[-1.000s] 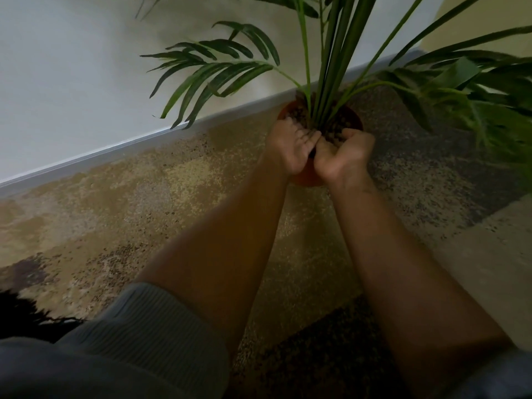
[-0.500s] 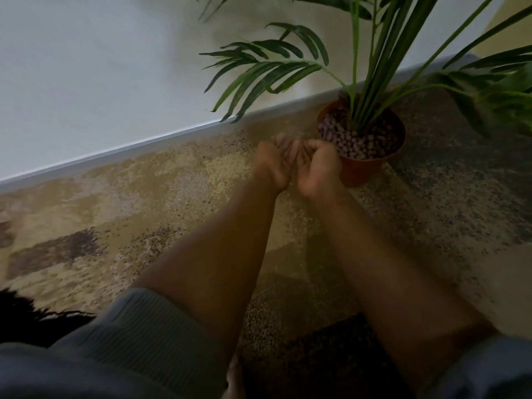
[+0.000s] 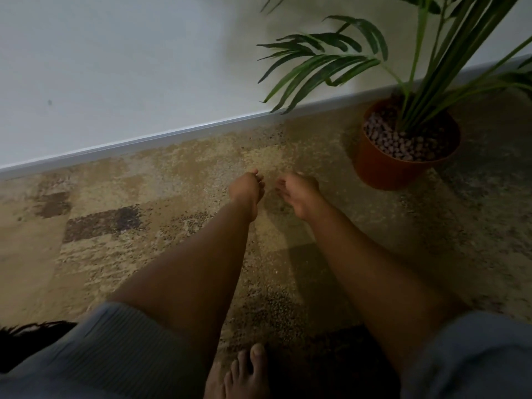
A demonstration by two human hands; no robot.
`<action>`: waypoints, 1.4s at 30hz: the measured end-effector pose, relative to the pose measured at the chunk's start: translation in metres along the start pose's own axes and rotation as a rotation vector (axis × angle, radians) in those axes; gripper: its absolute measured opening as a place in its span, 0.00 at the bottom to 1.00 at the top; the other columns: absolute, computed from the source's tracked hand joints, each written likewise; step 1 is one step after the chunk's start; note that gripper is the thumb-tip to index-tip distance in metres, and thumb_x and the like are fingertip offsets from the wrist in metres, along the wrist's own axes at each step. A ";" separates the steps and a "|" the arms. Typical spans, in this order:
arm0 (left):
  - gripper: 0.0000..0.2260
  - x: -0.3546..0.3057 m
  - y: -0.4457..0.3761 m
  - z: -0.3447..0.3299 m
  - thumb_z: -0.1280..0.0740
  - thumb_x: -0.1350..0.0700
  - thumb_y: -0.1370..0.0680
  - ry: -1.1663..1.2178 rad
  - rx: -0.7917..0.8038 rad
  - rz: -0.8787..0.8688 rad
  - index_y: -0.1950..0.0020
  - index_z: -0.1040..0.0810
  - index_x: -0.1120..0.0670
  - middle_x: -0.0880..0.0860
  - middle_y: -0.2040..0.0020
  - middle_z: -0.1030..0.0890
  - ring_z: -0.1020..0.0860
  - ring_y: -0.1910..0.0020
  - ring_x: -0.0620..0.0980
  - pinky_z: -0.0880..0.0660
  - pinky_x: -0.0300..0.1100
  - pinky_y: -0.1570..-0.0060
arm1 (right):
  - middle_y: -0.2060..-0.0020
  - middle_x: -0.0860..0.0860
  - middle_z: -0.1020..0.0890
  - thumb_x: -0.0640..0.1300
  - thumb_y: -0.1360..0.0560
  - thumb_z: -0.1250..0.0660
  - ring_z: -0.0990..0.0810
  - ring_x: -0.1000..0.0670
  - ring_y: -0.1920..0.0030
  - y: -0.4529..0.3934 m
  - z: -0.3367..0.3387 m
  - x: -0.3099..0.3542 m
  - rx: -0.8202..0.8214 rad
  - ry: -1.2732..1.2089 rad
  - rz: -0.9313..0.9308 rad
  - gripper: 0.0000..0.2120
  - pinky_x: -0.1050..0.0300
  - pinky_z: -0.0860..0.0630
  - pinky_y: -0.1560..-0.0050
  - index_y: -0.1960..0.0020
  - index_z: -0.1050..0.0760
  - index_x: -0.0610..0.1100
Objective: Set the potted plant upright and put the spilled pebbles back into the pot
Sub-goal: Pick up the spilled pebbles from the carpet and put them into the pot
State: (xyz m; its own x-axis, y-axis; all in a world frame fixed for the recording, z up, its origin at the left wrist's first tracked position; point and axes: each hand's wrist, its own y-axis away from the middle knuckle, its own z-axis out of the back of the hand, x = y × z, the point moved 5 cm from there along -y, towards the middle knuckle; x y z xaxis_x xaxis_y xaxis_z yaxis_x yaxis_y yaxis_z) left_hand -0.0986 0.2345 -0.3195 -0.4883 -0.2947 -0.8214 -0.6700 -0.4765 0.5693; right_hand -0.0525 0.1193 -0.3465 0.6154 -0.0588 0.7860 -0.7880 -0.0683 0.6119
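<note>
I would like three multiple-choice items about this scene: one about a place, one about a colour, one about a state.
1. Where does the pot stand?
A. on the carpet beside the baseboard
B. on a table
C. between the hands

2. What colour is the pot?
A. white
B. terracotta orange
C. blue

3. How is the potted palm now?
A. lying on its side
B. upright, with pebbles inside
C. held in the air

Answers: 1 A, the pot rests on the carpet by the baseboard; 2 B, its wall is orange; 3 B, its rim faces up while the left hand and right hand are apart from it.
</note>
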 end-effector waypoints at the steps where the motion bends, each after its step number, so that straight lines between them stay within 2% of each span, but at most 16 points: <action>1: 0.14 0.004 -0.002 0.008 0.41 0.63 0.20 0.007 -0.012 0.009 0.37 0.22 0.57 0.51 0.61 0.25 0.28 0.66 0.43 0.28 0.35 0.63 | 0.58 0.46 0.17 0.41 0.25 0.37 0.19 0.49 0.57 -0.001 -0.001 -0.003 -0.011 0.108 0.025 0.07 0.51 0.19 0.48 0.53 0.20 0.41; 3: 0.09 0.010 -0.007 0.024 0.39 0.60 0.20 0.004 -0.065 0.008 0.46 0.19 0.56 0.51 0.59 0.22 0.26 0.65 0.45 0.27 0.37 0.64 | 0.51 0.44 0.16 0.43 0.25 0.39 0.19 0.47 0.54 -0.001 -0.005 -0.009 -0.019 0.304 0.067 0.14 0.53 0.21 0.52 0.43 0.20 0.42; 5: 0.08 0.020 -0.014 0.041 0.38 0.56 0.20 -0.083 -0.131 -0.011 0.54 0.20 0.55 0.52 0.56 0.20 0.23 0.62 0.47 0.24 0.39 0.61 | 0.46 0.43 0.17 0.43 0.26 0.39 0.19 0.44 0.50 0.003 -0.005 -0.013 -0.022 0.500 0.115 0.17 0.54 0.23 0.52 0.40 0.21 0.42; 9: 0.04 0.052 -0.021 0.075 0.34 0.52 0.22 -0.297 -0.176 -0.025 0.51 0.22 0.51 0.52 0.50 0.19 0.20 0.52 0.50 0.20 0.47 0.48 | 0.35 0.44 0.22 0.42 0.24 0.39 0.22 0.44 0.39 0.006 -0.007 -0.028 0.016 0.828 0.192 0.22 0.60 0.28 0.50 0.30 0.28 0.43; 11: 0.05 0.065 -0.021 0.085 0.33 0.51 0.23 -0.401 -0.147 -0.028 0.51 0.23 0.51 0.52 0.49 0.19 0.20 0.49 0.50 0.21 0.48 0.44 | 0.31 0.43 0.27 0.42 0.23 0.39 0.24 0.43 0.35 0.006 -0.010 -0.038 0.054 0.942 0.214 0.25 0.59 0.27 0.46 0.26 0.33 0.44; 15: 0.04 0.077 -0.021 0.089 0.31 0.57 0.25 -0.600 -0.079 -0.004 0.57 0.24 0.48 0.50 0.51 0.21 0.21 0.47 0.51 0.22 0.48 0.42 | 0.25 0.43 0.34 0.44 0.21 0.42 0.35 0.43 0.26 0.007 -0.014 -0.046 0.073 1.160 0.307 0.25 0.52 0.35 0.27 0.24 0.36 0.41; 18: 0.09 0.079 -0.023 0.087 0.31 0.61 0.25 -0.631 -0.042 0.009 0.60 0.25 0.47 0.50 0.50 0.21 0.22 0.47 0.50 0.22 0.49 0.42 | 0.26 0.42 0.34 0.43 0.21 0.42 0.37 0.42 0.26 0.008 -0.018 -0.047 0.079 1.245 0.395 0.24 0.52 0.37 0.26 0.25 0.35 0.39; 21: 0.11 0.082 -0.023 0.084 0.31 0.62 0.25 -0.669 -0.038 -0.020 0.61 0.23 0.47 0.48 0.51 0.22 0.23 0.50 0.46 0.23 0.44 0.43 | 0.31 0.42 0.30 0.40 0.22 0.40 0.34 0.41 0.30 0.011 -0.016 -0.050 0.075 1.304 0.495 0.21 0.52 0.33 0.31 0.30 0.30 0.37; 24: 0.08 0.089 -0.029 0.083 0.31 0.61 0.25 -0.669 -0.005 -0.006 0.59 0.21 0.47 0.44 0.59 0.25 0.25 0.53 0.45 0.25 0.44 0.46 | 0.38 0.40 0.26 0.36 0.25 0.38 0.29 0.40 0.37 0.010 -0.017 -0.057 0.055 1.347 0.570 0.13 0.54 0.28 0.41 0.43 0.24 0.34; 26: 0.06 0.090 -0.029 0.083 0.30 0.61 0.25 -0.656 0.000 -0.003 0.57 0.21 0.49 0.44 0.59 0.25 0.24 0.53 0.46 0.24 0.44 0.47 | 0.34 0.39 0.28 0.36 0.25 0.36 0.29 0.40 0.35 0.010 -0.015 -0.058 0.071 1.354 0.584 0.14 0.54 0.29 0.38 0.41 0.23 0.34; 29: 0.04 0.088 -0.031 0.082 0.31 0.60 0.24 -0.658 0.004 -0.015 0.54 0.20 0.51 0.47 0.57 0.24 0.23 0.53 0.47 0.21 0.46 0.46 | 0.30 0.39 0.31 0.36 0.24 0.37 0.31 0.41 0.32 0.008 -0.014 -0.059 0.085 1.338 0.581 0.14 0.54 0.30 0.35 0.39 0.23 0.36; 32: 0.04 0.086 -0.031 0.079 0.34 0.56 0.22 -0.687 0.004 -0.040 0.51 0.19 0.52 0.48 0.56 0.22 0.21 0.55 0.48 0.20 0.45 0.48 | 0.30 0.40 0.31 0.35 0.24 0.38 0.31 0.41 0.31 0.008 -0.011 -0.060 0.076 1.332 0.563 0.10 0.54 0.30 0.35 0.45 0.21 0.38; 35: 0.11 0.082 -0.029 0.074 0.37 0.52 0.20 -0.715 0.005 -0.052 0.47 0.19 0.55 0.54 0.49 0.18 0.21 0.52 0.51 0.21 0.45 0.48 | 0.34 0.40 0.28 0.35 0.25 0.37 0.26 0.41 0.37 0.009 -0.010 -0.060 0.071 1.301 0.527 0.06 0.55 0.28 0.40 0.53 0.22 0.42; 38: 0.16 0.080 -0.025 0.066 0.41 0.52 0.18 -0.708 0.003 -0.044 0.39 0.21 0.59 0.58 0.41 0.20 0.22 0.42 0.55 0.25 0.47 0.42 | 0.44 0.44 0.21 0.37 0.26 0.36 0.23 0.49 0.51 0.008 -0.003 -0.060 0.059 1.161 0.434 0.08 0.61 0.28 0.54 0.51 0.20 0.42; 40: 0.17 0.081 -0.024 0.060 0.42 0.50 0.17 -0.662 0.024 -0.028 0.37 0.22 0.60 0.59 0.41 0.20 0.22 0.41 0.56 0.25 0.48 0.39 | 0.49 0.47 0.17 0.39 0.26 0.37 0.22 0.52 0.56 0.005 0.003 -0.059 0.055 0.995 0.308 0.10 0.63 0.28 0.62 0.49 0.18 0.44; 42: 0.19 0.082 -0.023 0.053 0.44 0.47 0.17 -0.614 0.066 -0.011 0.40 0.21 0.59 0.59 0.45 0.19 0.21 0.45 0.55 0.24 0.48 0.43 | 0.52 0.48 0.16 0.41 0.26 0.38 0.19 0.50 0.54 0.003 0.009 -0.058 0.023 0.813 0.162 0.11 0.61 0.24 0.60 0.48 0.19 0.46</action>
State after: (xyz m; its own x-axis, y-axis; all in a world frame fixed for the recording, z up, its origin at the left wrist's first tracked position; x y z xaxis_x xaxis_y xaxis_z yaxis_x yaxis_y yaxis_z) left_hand -0.1527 0.2649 -0.3976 -0.7006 0.2501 -0.6683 -0.7006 -0.4185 0.5779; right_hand -0.0901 0.1136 -0.3909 0.2823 0.6681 0.6885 -0.8599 -0.1420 0.4904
